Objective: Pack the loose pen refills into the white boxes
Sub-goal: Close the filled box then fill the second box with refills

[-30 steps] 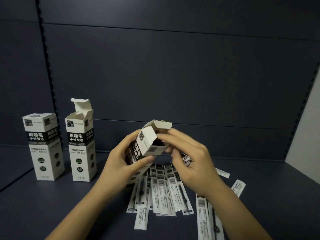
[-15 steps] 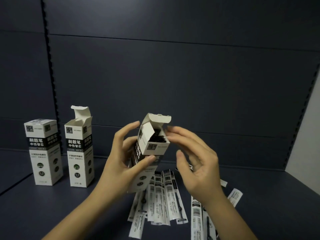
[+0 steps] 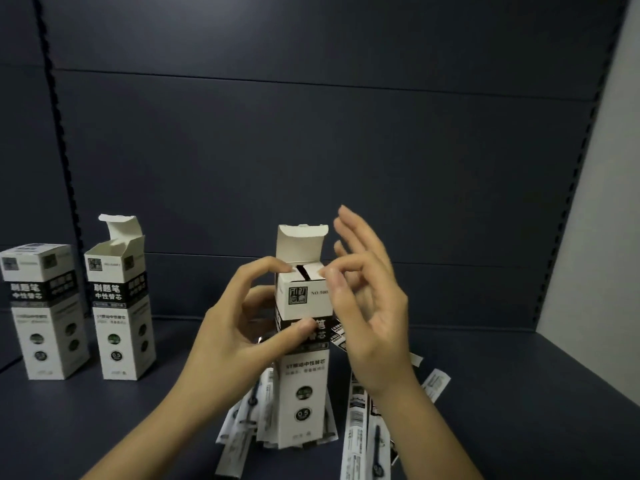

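Centre of frame: a tall white box [image 3: 303, 344] stands upright, long axis vertical, base down among the loose pen refills [image 3: 363, 427] that lie flat on the dark surface [image 3: 519, 410] in the lower middle of the frame. Left hand [image 3: 242, 327] grips the box from the frame's left, thumb across the front face at the black band, index finger curled over to press the left dust flap at the top. Right hand [image 3: 367, 306] is on the frame's right of the box top; index fingertip and thumb are brought close together at the right dust flap, the other fingers fanned up and loose, holding nothing that can be made out. The two side flaps lie nearly flat with a dark slit between them. The lid flap [image 3: 302, 244] stands straight up behind them, just beside and left of the right fingers, so the right hand looks nearer to fold it forward and down. At the left edge of the frame, well apart: one closed box [image 3: 40, 310] and one open-topped box [image 3: 119, 306], both upright.
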Available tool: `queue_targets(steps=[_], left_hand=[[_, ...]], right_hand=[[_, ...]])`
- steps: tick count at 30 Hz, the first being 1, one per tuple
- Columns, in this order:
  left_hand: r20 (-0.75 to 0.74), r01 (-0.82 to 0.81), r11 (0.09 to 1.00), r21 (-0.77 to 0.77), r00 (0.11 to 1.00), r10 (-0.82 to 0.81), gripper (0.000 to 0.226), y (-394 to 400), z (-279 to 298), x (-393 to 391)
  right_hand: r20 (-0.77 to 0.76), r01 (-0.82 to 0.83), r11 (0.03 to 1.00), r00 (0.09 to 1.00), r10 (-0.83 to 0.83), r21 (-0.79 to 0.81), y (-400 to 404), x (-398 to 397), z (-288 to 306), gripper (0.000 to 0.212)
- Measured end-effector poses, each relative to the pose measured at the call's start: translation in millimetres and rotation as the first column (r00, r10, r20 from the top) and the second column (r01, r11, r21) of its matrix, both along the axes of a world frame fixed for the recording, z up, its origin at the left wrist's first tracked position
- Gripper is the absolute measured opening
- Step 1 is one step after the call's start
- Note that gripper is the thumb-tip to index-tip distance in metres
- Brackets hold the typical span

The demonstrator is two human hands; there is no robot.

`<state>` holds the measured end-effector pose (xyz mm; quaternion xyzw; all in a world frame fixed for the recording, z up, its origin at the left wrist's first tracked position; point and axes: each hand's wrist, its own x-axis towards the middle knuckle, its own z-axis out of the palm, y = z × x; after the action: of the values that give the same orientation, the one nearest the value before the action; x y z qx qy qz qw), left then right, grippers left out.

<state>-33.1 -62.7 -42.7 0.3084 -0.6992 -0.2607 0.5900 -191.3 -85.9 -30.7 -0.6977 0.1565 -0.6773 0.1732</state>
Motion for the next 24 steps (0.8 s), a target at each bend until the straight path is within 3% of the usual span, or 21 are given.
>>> queue_targets(steps=[4,8,13,17,24], left_hand=[[0.020,0.035,0.999,0.021,0.999,-0.036,0.051,3,1,-6],[0.006,0.045,0.999,0.013,0.999,-0.045,0.050,6,5,-8],[-0.035,0.060,0.998,0.020,0.998,-0.060,0.053,6,6,-9],[-0.091,0.092,0.996,0.018,0.992,-0.090,0.050,7,7,-12],[-0.125,0.138,0.990,0.025,0.983,-0.133,0.045,9,8,-17]], right_hand=[[0.119,-0.147,0.984,0.984,0.135,0.096,9,-1,6,0.019],[0.220,-0.145,0.989,0.966,0.136,0.027,13,0,9,0.009],[0.116,-0.055,0.998,0.992,0.058,-0.025,10,-5,8,0.014],[0.119,-0.040,0.998,0.992,0.045,-0.043,8,-8,8,0.016],[0.168,-0.211,0.977,0.963,0.211,-0.017,6,-10,6,0.011]])
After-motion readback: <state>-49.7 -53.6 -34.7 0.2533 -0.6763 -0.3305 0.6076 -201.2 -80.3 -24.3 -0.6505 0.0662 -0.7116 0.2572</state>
